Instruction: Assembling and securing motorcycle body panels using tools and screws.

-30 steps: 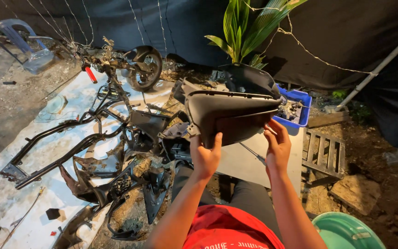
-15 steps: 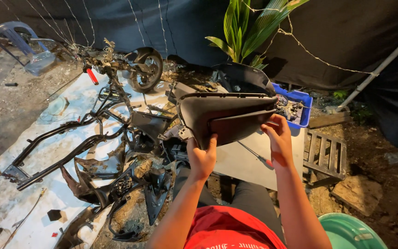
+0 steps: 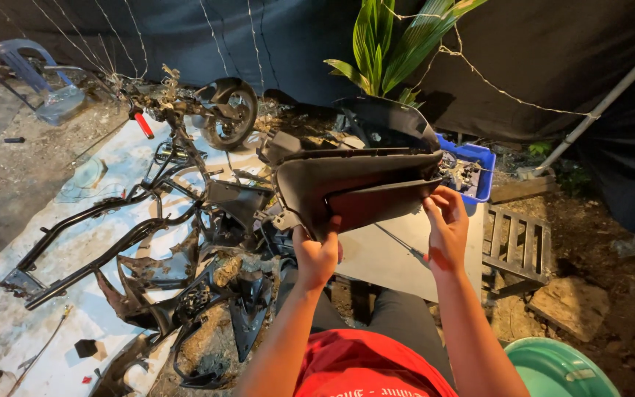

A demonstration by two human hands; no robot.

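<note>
I hold a large dark plastic body panel (image 3: 354,184) up in front of me, its broad face turned toward me. My left hand (image 3: 316,254) grips its lower left edge. My right hand (image 3: 446,224) holds its right edge, fingers curled over the rim. Behind the panel sits another black curved fairing piece (image 3: 387,121). A light grey flat board (image 3: 398,254) lies under the panel, above my knees.
A stripped motorcycle frame (image 3: 112,228) with a wheel (image 3: 231,114) lies on a white sheet (image 3: 60,331) at left, among loose black parts (image 3: 248,309). A blue bin of small parts (image 3: 472,165) stands at right, next to a wooden pallet (image 3: 516,246), a rock (image 3: 567,309) and a green basin (image 3: 560,371).
The panel has shifted slightly to the right and downward, and both hands have slid along with it while keeping their grip.
</note>
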